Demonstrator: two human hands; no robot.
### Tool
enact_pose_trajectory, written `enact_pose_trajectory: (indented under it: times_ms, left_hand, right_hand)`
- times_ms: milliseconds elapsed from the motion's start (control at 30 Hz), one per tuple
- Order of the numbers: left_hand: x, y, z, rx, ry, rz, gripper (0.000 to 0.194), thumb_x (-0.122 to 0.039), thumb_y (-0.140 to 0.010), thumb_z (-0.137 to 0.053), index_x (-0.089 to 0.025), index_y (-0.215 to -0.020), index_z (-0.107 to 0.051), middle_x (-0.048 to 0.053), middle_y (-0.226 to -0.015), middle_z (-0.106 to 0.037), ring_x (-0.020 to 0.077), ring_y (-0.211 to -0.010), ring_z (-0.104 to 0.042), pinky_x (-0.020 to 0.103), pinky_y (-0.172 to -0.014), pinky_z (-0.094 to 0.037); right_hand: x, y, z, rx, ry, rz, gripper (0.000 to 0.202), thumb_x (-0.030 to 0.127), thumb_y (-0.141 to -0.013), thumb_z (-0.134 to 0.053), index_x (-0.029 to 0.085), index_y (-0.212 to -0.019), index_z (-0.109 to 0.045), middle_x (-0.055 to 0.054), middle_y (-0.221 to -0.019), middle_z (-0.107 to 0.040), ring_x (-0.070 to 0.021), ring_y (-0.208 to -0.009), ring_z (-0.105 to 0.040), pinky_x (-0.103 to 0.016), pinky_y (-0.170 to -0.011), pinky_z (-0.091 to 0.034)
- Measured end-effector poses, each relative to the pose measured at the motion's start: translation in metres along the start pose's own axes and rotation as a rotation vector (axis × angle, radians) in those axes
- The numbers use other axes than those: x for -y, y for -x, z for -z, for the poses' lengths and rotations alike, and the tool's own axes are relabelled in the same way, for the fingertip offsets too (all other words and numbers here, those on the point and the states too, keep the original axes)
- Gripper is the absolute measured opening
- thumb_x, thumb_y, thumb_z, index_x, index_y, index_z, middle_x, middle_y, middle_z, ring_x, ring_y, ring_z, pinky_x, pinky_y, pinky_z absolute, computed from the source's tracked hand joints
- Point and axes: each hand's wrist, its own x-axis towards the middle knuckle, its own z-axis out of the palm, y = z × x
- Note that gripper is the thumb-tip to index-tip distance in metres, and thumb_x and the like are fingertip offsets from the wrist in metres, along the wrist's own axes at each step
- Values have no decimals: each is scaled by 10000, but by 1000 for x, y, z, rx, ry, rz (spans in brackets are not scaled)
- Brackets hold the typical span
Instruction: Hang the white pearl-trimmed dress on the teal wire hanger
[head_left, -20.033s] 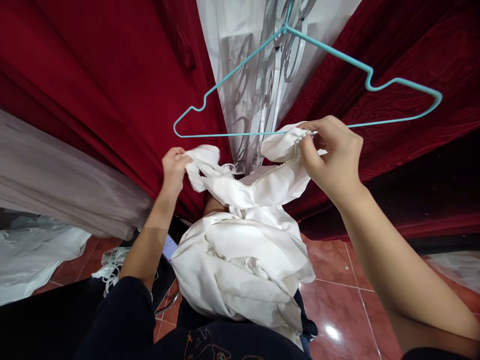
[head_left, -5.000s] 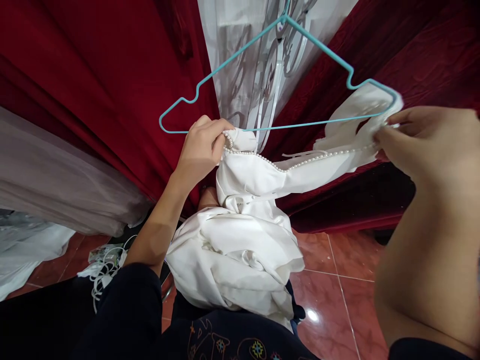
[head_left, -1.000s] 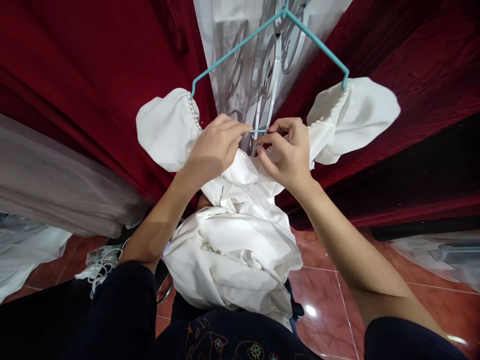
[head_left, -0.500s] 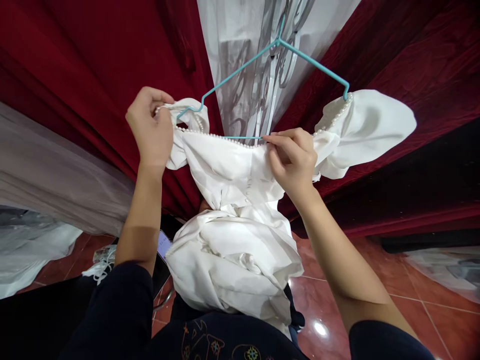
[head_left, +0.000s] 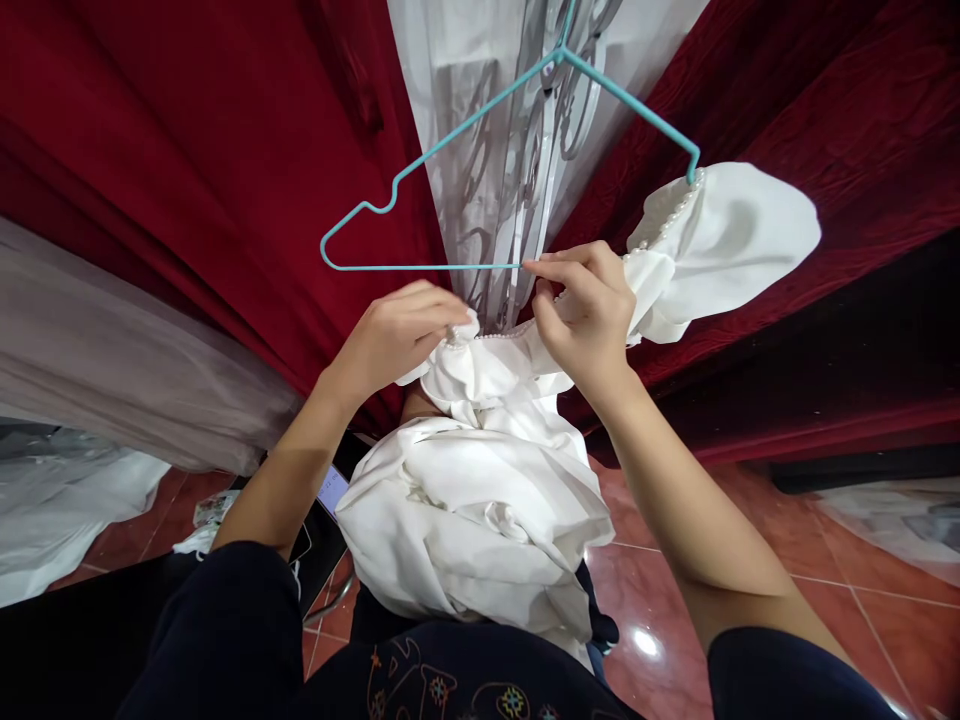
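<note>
A white dress [head_left: 465,500] with pearl beads along its neckline lies bunched over my lap. One puffed sleeve [head_left: 757,240] still hangs from the right end of a light blue hanger [head_left: 420,267]; the hanger's left end is bare. My left hand [head_left: 409,335] is closed on the dress's left shoulder edge, below the hanger's bottom bar. With thumb and fingers bent, my right hand [head_left: 589,310] pinches the hanger's bottom bar at its fingertips, over the neckline. The rest of the left sleeve is mostly hidden behind my left hand.
Dark red curtains [head_left: 225,150] hang on both sides of a white ornate metal frame [head_left: 536,170]. A phone [head_left: 331,490] lies on a black surface [head_left: 97,620] at the left. Sheer pale fabric [head_left: 112,340] hangs beyond it, above red floor tiles [head_left: 637,590].
The dress's left sleeve has come off the hanger's left end. My left hand has moved right and down with it, while my right hand has stayed nearly in place.
</note>
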Motion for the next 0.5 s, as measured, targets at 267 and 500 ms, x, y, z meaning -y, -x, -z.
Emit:
enact_pose_trajectory:
  times_ms: [267,500]
  left_hand:
    - [14,-25,-21,-153,-211,141,321,-96,-978,-487,-181,-1177,-723,53,-1083,-759,247,-993,-676,418,-961,-518]
    - [20,-22,-15,-120,-262,124,376,-57,-978,-478,-202,-1203,-743,48,-960,-727,273,-993,-620,424,-916,-523]
  right_hand:
    - [2,-10,25,-31,148,24,158,237,-1025,-562,257,-1123,-684,-69,-1042,-677,-243,-1040,-678,-481,-917,-560]
    - [-50,-50,70,-98,404,-141,326,449,-957,-726,188,-1150,-699,-175,-1157,-611,-281,-1009,-622,-463,-869,-527]
